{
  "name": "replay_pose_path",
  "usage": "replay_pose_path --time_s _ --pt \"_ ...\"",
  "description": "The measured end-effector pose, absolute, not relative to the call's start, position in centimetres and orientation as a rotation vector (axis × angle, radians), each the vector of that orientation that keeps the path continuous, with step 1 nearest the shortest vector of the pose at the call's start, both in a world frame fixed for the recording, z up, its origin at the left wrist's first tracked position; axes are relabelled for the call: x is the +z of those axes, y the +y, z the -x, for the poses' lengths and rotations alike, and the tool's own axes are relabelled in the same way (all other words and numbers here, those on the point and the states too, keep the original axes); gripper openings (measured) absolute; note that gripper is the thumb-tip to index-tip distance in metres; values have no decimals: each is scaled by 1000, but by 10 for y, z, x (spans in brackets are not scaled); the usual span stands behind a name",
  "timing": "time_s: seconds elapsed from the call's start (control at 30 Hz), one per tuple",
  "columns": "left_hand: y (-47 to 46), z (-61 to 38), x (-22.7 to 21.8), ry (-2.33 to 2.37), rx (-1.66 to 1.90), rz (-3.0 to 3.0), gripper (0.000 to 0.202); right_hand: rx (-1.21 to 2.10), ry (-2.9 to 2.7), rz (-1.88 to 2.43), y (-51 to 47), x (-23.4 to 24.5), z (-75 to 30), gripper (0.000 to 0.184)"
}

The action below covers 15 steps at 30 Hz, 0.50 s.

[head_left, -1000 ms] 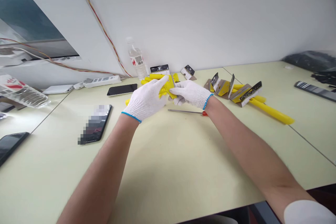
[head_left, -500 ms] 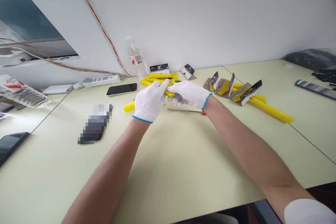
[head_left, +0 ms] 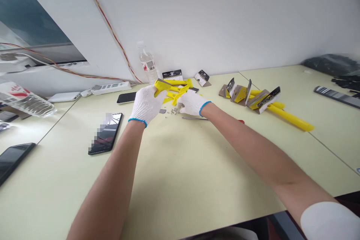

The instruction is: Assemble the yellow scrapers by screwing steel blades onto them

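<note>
Both my hands wear white knit gloves. My left hand (head_left: 146, 104) is closed round a yellow plastic scraper (head_left: 162, 85), holding its head up off the pale table (head_left: 180, 172). My right hand (head_left: 192, 103) rests knuckles-up on the table by a small heap of screws (head_left: 173, 111); its fingertips are curled and what they pinch, if anything, is hidden. More yellow scraper parts (head_left: 177, 90) lie just behind the hands. A thin screwdriver (head_left: 194, 118) lies under my right wrist.
Several packaged yellow scrapers (head_left: 261, 101) lie at the right. A phone (head_left: 105, 132) lies left of my arm, another phone (head_left: 126, 97) farther back, a third (head_left: 12, 157) at the left edge. A water bottle (head_left: 147, 64) and power strip (head_left: 109, 87) stand by the wall.
My hands have parted. The left one lifted the scraper up and to the left; the right one dropped to the table beside the screws. The camera shifted slightly.
</note>
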<state>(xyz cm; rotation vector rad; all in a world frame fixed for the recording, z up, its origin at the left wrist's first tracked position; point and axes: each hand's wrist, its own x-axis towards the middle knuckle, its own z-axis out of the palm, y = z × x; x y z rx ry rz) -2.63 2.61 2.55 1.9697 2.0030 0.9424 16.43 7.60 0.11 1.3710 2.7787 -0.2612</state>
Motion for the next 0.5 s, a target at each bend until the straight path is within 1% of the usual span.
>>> replay_pose_path --time_s 0.2,0.37,0.5 --pt "22 30 31 1919 955 -1877 28 -418 2803 -1268 80 11 -153 11" --pt "20 30 35 1925 929 -1837 27 -474 2807 -1230 88 5 -152 9" --pt "19 32 34 1901 925 -1847 29 -516 2792 -1252 91 1 -157 3"
